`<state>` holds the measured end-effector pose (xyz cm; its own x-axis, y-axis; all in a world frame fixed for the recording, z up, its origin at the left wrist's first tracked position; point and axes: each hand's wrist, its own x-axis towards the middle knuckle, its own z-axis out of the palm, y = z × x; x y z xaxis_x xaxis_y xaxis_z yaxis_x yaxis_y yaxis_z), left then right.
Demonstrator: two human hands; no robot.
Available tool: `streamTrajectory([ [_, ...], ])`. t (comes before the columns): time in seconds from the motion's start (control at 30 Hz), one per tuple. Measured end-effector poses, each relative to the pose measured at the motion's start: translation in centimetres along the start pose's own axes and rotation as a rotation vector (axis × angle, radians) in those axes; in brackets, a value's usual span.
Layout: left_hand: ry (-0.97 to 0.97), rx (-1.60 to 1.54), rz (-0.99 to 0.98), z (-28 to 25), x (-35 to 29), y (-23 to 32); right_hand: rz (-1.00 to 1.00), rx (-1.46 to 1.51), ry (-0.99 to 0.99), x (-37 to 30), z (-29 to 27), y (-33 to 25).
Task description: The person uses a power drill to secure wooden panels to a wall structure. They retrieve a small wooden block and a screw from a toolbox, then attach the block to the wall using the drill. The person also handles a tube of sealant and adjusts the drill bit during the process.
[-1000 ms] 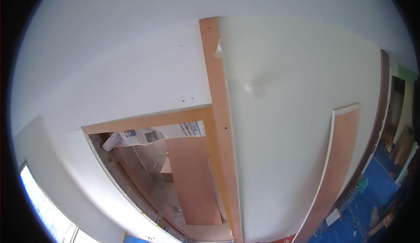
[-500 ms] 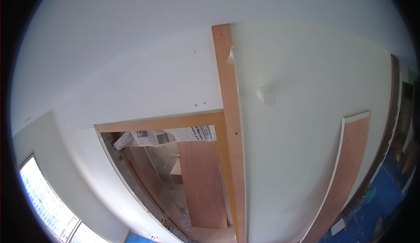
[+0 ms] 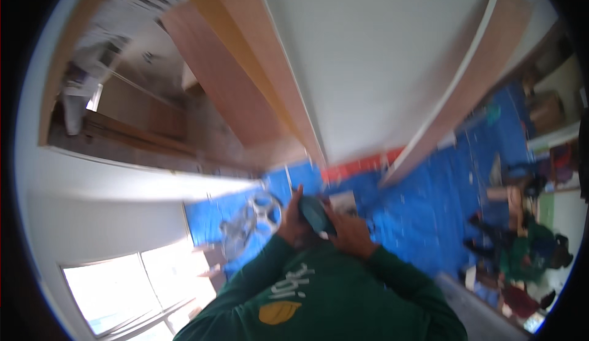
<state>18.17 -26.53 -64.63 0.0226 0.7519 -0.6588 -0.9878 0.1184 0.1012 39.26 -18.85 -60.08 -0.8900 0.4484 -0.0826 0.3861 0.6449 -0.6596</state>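
A dark green, rounded object (image 3: 315, 213) is held between my two hands in front of my chest; blur keeps me from telling its kind. My left hand (image 3: 292, 222) is wrapped round its left side, thumb pointing up. From the right, my right hand (image 3: 351, 233) closes on its lower right edge. Both forearms wear green sleeves.
Blue sheeting (image 3: 423, 212) covers the floor. Ahead, a wooden door frame (image 3: 245, 52) stands beside a pale wall, where a long wooden board (image 3: 454, 89) leans. A silver wheel-like thing (image 3: 265, 211) lies left of my hands. Other people (image 3: 531, 252) are at the right.
My view has tipped down from the upper wall and door frame to the floor. Both hands and the dark green object now show, which were out of view before.
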Motion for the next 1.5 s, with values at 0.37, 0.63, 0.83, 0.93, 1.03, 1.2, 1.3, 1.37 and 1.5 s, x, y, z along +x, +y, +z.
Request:
streamTrajectory([
  [0.37,-0.255,0.505,-0.077,-0.8,1.7,1.6,0.197,0.489,0.224,-2.9,1.2,2.0],
  [0.63,-0.173,0.674,-0.2,-0.5,2.6,-0.9,0.508,0.464,0.46,1.6,8.6,4.7],
  [0.83,-0.011,0.697,-0.268,-3.2,1.7,-1.8,0.481,0.612,0.169,2.1,7.1,6.2],
  [0.93,0.047,0.589,-0.212,-5.4,1.3,-3.4,0.352,0.584,0.131,2.1,8.1,7.3],
  [1.03,0.072,0.422,-0.018,-5.3,-0.1,-5.2,0.351,0.32,-0.018,1.7,10.0,8.8],
  [1.2,0.154,0.095,0.114,-9.9,-3.9,-6.7,0.392,0.363,-0.013,-2.2,10.6,11.3],
  [1.3,0.239,-0.064,0.223,-15.3,-5.7,-8.2,0.433,0.356,-0.122,-7.1,10.5,13.6],
  [1.37,0.296,-0.085,0.311,-17.3,-7.2,-8.2,0.499,0.352,-0.201,-10.2,10.9,14.0],
  [1.5,0.445,-0.176,0.458,-20.4,-9.2,-7.6,0.384,0.157,-0.272,-13.8,13.3,12.6],
])
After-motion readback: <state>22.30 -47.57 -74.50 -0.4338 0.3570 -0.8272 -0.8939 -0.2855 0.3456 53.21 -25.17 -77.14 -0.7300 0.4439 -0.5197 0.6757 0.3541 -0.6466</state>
